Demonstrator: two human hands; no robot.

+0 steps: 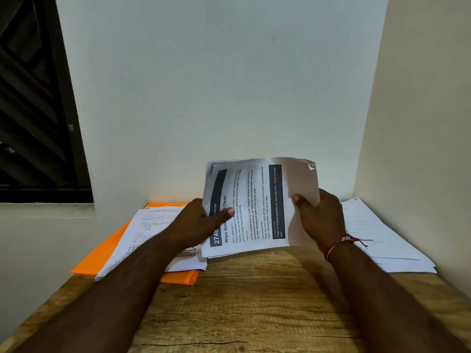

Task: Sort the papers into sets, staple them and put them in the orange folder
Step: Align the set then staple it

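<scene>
Hands, left and right, both clamp a paper set upright over the tabletop; folder lies left.

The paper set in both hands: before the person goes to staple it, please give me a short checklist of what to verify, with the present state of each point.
1. Paper set gripped on both sides: ok. The left hand and the right hand each pinch one edge.
2. Sheets squared: not ok. Back edges peek out at the upper left corner, and one far corner is folded.
3. Bottom edge on the wooden table for tapping: ok, it seems to rest there.
4. Stapler located: cannot tell. A small object shows beside the left wrist, mostly hidden.
5. Orange folder free to open: not ok, a paper stack lies on it.
</scene>
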